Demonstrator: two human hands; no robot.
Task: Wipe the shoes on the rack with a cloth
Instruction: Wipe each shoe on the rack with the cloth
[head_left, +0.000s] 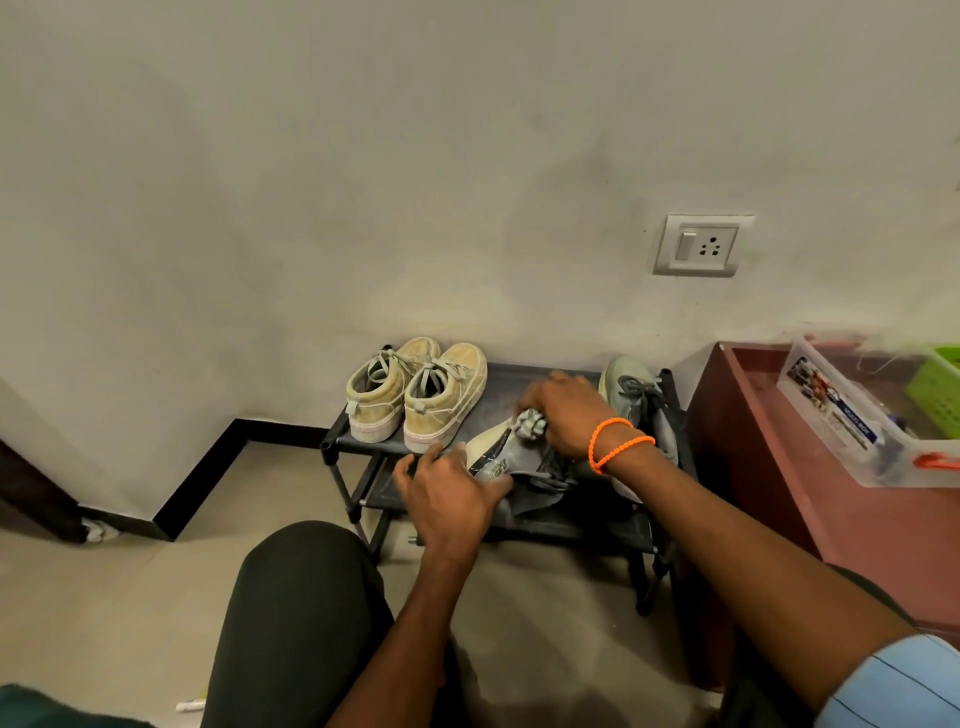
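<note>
Wiping in progress on one grey shoe (511, 467), held tilted just above the rack (566, 375), front middle of the top shelf. Left hand (447, 493) curled round the heel end, steadying it. Right hand (563, 415) bunched round a balled cloth (531, 423), pressed to the shoe near the pale sole edge.

Second grey shoe (631, 400) on the rack's right end, partly hidden behind the right wrist. Tan pair (415, 395) on the rack's left end, side by side, heels toward the camera; whether already wiped, cannot tell.

Judged next: turn the held shoe to reach unwiped faces, keep the left grip firm against the rubbing, then set it back beside its mate.

Containers, right of the rack on a maroon cabinet (769, 431): clear box (852, 415) with a printed label, contents too blurred to name; green basket (937, 384), contents not visible.
</note>
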